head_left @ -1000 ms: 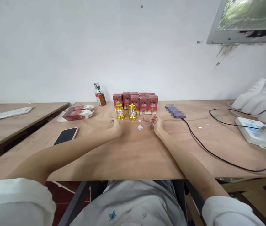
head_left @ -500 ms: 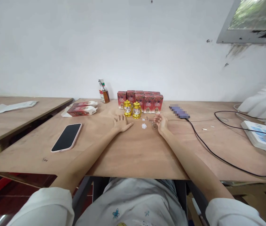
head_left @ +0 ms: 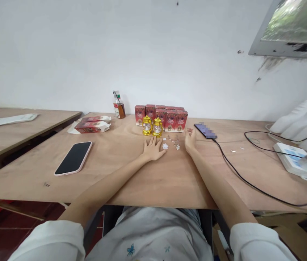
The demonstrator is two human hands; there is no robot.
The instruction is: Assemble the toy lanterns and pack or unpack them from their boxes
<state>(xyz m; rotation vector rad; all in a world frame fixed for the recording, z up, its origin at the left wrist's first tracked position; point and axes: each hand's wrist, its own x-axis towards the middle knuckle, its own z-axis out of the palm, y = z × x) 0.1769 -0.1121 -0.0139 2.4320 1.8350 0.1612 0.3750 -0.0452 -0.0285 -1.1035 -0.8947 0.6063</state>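
Toward the far edge of the worktop (head_left: 159, 185), left hand (head_left: 151, 151) lies spread beside gold lanterns (head_left: 157, 127), right hand (head_left: 190, 140) loosely cupped

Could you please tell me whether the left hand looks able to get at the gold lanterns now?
Probably yes: the left hand lies palm down just in front of the gold lanterns, with nothing visible in between.

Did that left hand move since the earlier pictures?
Yes, it moved right: the left hand has slid rightward against the fixed row of red boxes.
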